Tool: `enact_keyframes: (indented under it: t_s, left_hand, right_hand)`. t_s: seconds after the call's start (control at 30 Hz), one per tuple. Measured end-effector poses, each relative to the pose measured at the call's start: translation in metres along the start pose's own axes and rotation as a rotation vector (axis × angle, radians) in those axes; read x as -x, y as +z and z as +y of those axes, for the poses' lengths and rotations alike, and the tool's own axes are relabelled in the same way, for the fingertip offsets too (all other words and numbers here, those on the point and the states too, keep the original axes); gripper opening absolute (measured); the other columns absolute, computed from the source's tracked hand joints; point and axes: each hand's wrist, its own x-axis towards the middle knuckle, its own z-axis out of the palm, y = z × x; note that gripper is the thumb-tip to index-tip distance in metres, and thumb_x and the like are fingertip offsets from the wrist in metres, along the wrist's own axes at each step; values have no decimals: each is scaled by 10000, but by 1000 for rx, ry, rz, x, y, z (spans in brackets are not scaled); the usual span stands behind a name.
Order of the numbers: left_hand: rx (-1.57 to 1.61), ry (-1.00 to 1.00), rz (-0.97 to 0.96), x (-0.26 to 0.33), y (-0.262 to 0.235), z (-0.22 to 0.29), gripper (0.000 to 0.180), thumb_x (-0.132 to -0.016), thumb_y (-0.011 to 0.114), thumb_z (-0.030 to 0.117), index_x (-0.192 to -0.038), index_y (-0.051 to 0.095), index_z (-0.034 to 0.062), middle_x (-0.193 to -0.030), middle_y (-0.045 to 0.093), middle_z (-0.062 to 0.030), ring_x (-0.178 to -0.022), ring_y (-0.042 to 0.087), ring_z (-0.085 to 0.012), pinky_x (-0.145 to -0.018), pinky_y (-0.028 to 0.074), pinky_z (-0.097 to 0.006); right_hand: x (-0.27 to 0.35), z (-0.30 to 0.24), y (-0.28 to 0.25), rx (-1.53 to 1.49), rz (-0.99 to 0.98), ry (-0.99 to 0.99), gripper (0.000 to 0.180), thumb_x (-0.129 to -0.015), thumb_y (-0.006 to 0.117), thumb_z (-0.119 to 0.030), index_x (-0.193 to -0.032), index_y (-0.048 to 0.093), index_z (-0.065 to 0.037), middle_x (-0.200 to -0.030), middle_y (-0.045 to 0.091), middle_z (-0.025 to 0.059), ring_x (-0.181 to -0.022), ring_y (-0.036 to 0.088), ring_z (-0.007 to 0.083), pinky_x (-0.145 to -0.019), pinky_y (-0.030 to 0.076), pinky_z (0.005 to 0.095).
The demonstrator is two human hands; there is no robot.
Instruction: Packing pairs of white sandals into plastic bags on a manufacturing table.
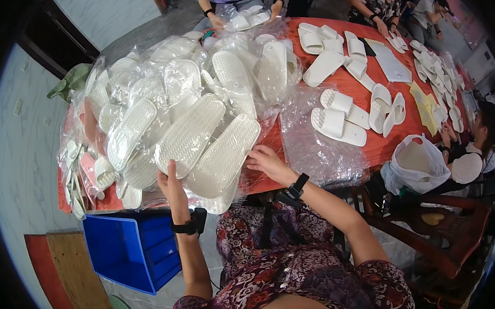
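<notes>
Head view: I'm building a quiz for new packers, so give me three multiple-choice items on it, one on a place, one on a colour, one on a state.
1. Where is the blue crate?
A. on the table
B. on the floor, lower left
C. on a chair

2. What colour is the tablecloth?
A. red
B. green
C. grey

3. What is the left hand doing?
A. resting in the lap
B. holding a phone
C. holding bagged slippers

Answers:
1 B, the crate sits below the table edge beside the person's left arm.
2 A, bare cloth between the loose slippers is red.
3 C, its grip is on the clear-wrapped soles; the right hand touches the same bag.
</notes>
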Motion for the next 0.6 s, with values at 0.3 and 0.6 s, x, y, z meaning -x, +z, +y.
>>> enact_keyframes:
  t_s: [0.3,0.6]
  left_hand:
    - [236,-156,-19,20,33,40,367,-903,559,120,-1223,430,-3,-1112,571,-90,-926,616,-192,-775,546,-350]
    - [348,-285,-204,45,56,100,250,-883,569,135,-1100,513,25,-1066,587,-70,-962,607,-189,-751,540,-361]
  right_hand:
    - [54,-6,28,1031,141,-965,885,-701,716,-2,-1420,201,-44,-1172,395,205,-1089,448,349,-906,412,398]
    - [80,-72,15,1119,252,-1280,626,-588,811,-171,-1157,555,-123,-1093,475,119,-1012,464,310,-904,368,428]
